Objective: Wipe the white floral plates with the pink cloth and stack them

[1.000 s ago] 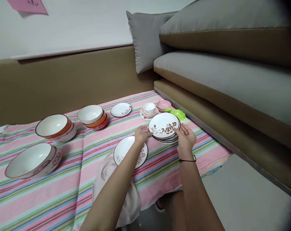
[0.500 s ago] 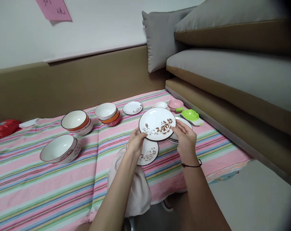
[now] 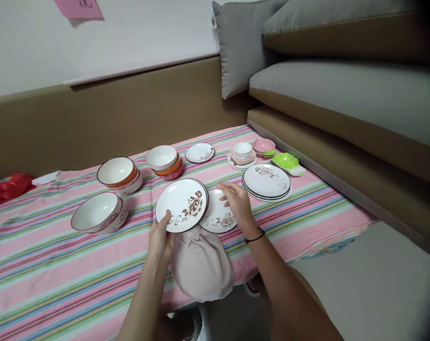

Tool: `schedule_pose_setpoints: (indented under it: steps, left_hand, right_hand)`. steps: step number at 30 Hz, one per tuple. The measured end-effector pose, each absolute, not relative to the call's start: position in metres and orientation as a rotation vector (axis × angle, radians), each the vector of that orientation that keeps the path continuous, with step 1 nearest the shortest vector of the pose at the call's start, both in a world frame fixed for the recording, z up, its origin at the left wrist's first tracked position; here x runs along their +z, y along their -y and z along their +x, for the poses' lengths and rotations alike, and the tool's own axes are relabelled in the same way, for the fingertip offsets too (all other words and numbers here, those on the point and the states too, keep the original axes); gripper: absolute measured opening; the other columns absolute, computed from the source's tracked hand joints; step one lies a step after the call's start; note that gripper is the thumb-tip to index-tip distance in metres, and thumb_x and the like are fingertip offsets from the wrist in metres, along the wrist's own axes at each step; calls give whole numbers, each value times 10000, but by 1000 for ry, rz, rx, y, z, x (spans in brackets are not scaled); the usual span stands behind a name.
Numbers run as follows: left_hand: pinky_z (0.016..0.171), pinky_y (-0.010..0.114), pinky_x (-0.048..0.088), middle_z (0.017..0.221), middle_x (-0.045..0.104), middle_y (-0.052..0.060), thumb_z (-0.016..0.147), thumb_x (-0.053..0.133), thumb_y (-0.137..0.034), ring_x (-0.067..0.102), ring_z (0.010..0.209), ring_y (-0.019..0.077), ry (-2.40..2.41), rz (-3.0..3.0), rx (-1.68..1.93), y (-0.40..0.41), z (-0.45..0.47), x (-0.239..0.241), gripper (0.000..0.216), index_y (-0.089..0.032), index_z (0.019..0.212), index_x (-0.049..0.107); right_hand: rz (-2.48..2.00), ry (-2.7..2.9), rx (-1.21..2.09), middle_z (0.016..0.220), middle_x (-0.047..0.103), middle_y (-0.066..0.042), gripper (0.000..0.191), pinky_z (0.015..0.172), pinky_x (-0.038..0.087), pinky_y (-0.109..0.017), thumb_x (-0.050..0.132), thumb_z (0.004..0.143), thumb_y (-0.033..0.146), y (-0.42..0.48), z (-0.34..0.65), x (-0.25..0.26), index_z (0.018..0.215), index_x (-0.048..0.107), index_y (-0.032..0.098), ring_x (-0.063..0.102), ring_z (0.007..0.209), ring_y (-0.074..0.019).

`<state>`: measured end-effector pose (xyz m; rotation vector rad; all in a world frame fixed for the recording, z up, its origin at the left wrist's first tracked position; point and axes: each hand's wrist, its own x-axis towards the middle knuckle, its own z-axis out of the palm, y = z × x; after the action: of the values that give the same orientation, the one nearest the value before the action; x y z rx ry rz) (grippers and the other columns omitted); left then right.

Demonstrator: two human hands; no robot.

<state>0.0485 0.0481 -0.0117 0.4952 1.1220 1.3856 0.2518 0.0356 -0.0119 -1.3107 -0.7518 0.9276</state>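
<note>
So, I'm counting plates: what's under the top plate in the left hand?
Under the top plate, a second plate shows only its right edge; the rest is covered, so any pattern is hidden.

Left hand clamped in firm pinch, thumb pressed down on top, other fingers tucked underneath, mostly hidden. Left forearm climbing from bottom edge, leaning right. Over to right hand: loose, unclenched, fingers stretched out, slightly parted, pointing across toward left hand, well apart from it. Right forearm slanting up and leftward from lower right. Fingertip contact on right? Hard to tell from this angle.
</note>
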Motion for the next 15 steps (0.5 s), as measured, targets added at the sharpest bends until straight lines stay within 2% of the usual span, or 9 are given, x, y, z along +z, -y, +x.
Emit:
schedule_pose_setpoints:
  steps: [3, 6, 8, 11, 13, 15]
  left_hand:
    - [656, 197, 592, 895, 739, 98, 829, 531, -3, 702, 715, 144, -1116, 409, 1384, -43, 32, -17, 335, -101, 1137, 619]
    - [642, 200, 595, 904, 743, 112, 836, 520, -9, 709, 715, 157, -1069, 358, 1374, -42, 23, -19, 381, -93, 1198, 602]
    - [652, 206, 599, 912, 745, 110, 843, 510, -14, 712, 728, 162, -1040, 351, 1388, -43, 19, -18, 387, -96, 1210, 602]
    - [655, 204, 599, 893, 749, 97, 861, 481, -15, 714, 727, 158, -1029, 331, 1426, -44, 15, -15, 386, -108, 1213, 607]
    - [655, 204, 599, 888, 751, 86, 867, 471, -10, 715, 731, 154, -1027, 313, 1438, -45, 12, -15, 387, -117, 1213, 608]
    - [675, 214, 601, 904, 752, 83, 869, 466, -4, 717, 751, 152, -1022, 292, 1447, -46, 9, -16, 391, -120, 1215, 605]
  right_hand:
    - [-1679, 1075, 631, 836, 696, -51, 190, 592, 415, -256, 558, 781, 334, -27, 277, -23, 818, 667, 184, 612, 728, -183]
    - [-2077, 1266, 435, 709, 645, -46, 126, 574, 339, -271, 541, 799, 296, -19, 294, -38, 786, 620, 199, 577, 695, -197]
    - [-2178, 1313, 461, 651, 600, -31, 164, 548, 297, -273, 592, 780, 353, -18, 299, -49, 719, 552, 205, 540, 629, -188]
    - [-2082, 1198, 617, 584, 529, 10, 295, 527, 278, -260, 722, 643, 359, -21, 300, -64, 670, 464, 218, 493, 574, -169]
    - [-1977, 1105, 728, 571, 518, 31, 347, 517, 296, -251, 767, 552, 328, -24, 300, -71, 688, 467, 217, 483, 549, -156]
    - [-1904, 1073, 818, 569, 535, 42, 340, 502, 324, -247, 751, 549, 338, -25, 301, -75, 748, 510, 205, 485, 516, -147]
